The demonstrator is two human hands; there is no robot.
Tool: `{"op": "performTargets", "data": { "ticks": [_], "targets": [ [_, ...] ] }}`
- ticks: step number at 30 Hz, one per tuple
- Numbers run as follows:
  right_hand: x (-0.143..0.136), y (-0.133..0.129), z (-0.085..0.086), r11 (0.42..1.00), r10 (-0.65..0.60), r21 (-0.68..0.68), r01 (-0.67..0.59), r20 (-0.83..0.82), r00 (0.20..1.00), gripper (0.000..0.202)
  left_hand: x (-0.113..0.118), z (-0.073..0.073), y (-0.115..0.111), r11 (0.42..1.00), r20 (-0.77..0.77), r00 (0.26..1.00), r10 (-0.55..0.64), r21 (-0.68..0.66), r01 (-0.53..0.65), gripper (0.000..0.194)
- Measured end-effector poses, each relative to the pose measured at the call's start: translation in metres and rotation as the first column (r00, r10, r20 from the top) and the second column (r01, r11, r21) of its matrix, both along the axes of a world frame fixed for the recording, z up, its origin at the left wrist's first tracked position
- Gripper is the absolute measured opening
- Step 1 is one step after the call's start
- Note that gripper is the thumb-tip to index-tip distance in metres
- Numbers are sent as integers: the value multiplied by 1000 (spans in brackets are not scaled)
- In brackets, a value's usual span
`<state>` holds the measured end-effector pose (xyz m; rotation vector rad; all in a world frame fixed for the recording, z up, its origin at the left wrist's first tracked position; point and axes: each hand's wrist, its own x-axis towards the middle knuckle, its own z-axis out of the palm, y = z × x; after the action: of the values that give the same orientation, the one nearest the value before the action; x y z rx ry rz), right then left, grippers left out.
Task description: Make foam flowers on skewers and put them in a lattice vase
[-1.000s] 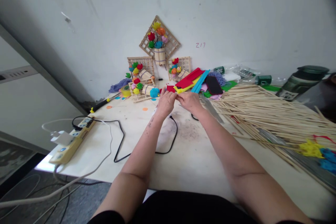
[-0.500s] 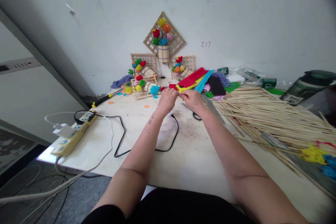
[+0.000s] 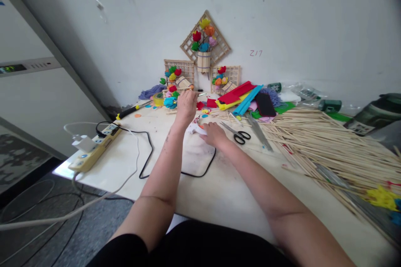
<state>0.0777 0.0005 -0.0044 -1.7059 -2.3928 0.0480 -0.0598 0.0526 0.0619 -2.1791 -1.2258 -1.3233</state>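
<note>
Two hands: apart; left hand (image 3: 187, 106) clasping blue flower (image 3: 170, 102), right hand (image 3: 214, 134) on glue gun (image 3: 196, 128)
Table edge (image 3: 64, 167): power strip (image 3: 98, 146) alongside
Cup (image 3: 204, 63): coloured flowers (image 3: 209, 31)

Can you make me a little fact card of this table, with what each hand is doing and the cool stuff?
Left hand: raised, fingertips together; can't tell what's in them
Right hand: touching the white glue gun
Scissors: lying beside the right hand, black handles
Phone: dark, near colored paper
Sticks: big pile on the right
Diamond frame: against the wall, with paper flowers
</note>
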Motion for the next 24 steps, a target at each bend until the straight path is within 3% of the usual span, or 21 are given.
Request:
{"op": "performTargets", "data": {
  "ticks": [4,10,15,18,20,22,24],
  "targets": [
    [-11,5,-14,999,-41,-28,44,92,995,48,5,-1,-1,998,7,999,-53,-45,54,26],
    [-17,8,-26,996,-55,75,51,62,997,38,4,3,-1,997,32,999,-29,-71,31,29],
    [2,8,-22,979,-108,176,101,32,994,36,-10,7,-8,1000,78,997,-9,-21,10,32],
    [22,12,-17,944,-189,241,224,-159,969,38,-17,2,-12,1000,139,990,18,20,-21,33],
    [33,17,-13,888,-242,278,366,-394,887,40,-19,-6,-12,1000,142,990,12,18,-15,34],
    [40,22,-10,849,-236,247,467,-613,754,43,-18,-16,-10,1000,118,993,-13,-19,15,33],
    [43,25,-9,869,-216,117,481,-785,581,41,-16,-28,-6,996,110,994,-22,-86,32,31]
  ]
}}
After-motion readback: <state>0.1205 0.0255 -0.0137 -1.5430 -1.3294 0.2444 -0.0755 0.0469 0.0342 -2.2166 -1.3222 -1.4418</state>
